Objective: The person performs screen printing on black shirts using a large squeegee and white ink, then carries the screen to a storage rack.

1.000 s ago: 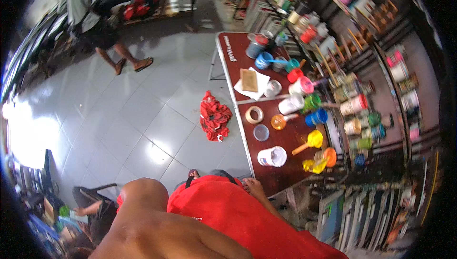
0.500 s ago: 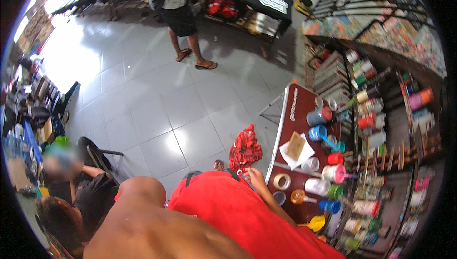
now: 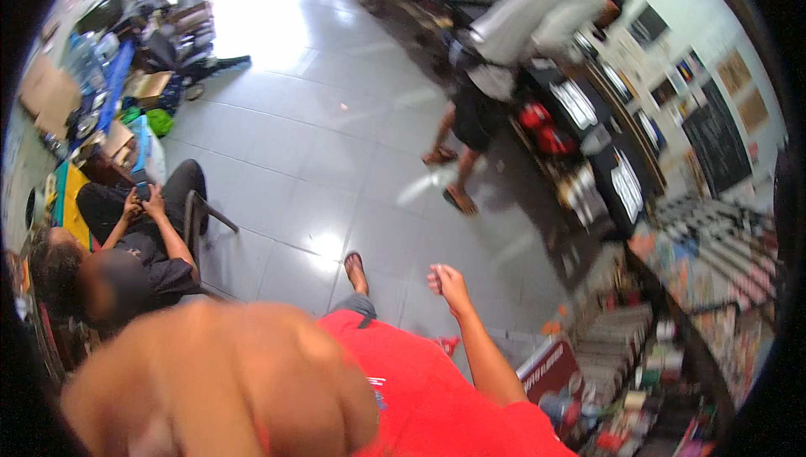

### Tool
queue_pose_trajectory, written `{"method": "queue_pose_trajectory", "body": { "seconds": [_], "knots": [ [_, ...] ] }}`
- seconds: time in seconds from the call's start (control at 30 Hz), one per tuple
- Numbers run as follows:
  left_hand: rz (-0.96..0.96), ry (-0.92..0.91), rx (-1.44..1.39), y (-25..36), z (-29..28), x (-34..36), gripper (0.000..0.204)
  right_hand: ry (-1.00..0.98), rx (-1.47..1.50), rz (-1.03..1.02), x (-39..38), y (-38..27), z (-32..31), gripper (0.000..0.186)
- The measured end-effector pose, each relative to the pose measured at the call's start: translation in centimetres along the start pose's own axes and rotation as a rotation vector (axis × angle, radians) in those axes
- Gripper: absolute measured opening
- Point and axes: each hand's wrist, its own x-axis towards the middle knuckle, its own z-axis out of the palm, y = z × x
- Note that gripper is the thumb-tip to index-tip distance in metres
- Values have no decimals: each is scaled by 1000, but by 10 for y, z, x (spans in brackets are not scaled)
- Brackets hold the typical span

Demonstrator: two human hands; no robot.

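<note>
My right hand [image 3: 451,287] is held out in front of my red shirt [image 3: 453,390], above the grey tiled floor. Its fingers are curled in and nothing shows in them. A scrap of red cloth [image 3: 448,344] peeks out beside my shirt, below that hand. Close to the camera at lower left, my left arm and hand [image 3: 243,373] loom large and blurred. Its fingers cannot be made out, nor whether they hold anything. My sandalled foot [image 3: 357,274] is stepping forward on the tiles.
At left a seated person [image 3: 151,247] holds a phone [image 3: 143,191]. Another person [image 3: 537,20] bends over a long bench with black printed garments [image 3: 574,106]. A dark red table [image 3: 550,370] and shelves of paint containers [image 3: 638,407] stand at lower right. Clutter [image 3: 151,83] lines the left wall.
My view has swung to the right and the dark red table has slid toward the lower edge. My right hand has risen away from the red cloth. The person at the bench now leans over it.
</note>
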Motion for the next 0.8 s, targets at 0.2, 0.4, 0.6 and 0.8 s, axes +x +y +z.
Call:
{"method": "queue_pose_trajectory", "body": {
  "seconds": [0.2,0.4,0.6,0.8],
  "knots": [
    [-379,665,172,-43,-176,-8,84,-95,-513,-26,143,25,-37,31],
    [-756,751,85,-84,-298,-21,61,92,-657,166,200,42,-92,32],
    [-1119,733,609,-109,-499,-48,34,6,-691,173,324,-37,-47,32],
    [-1858,1094,1451,-63,-656,-390,49,-226,-600,59,581,-204,30,32]
  ]
}}
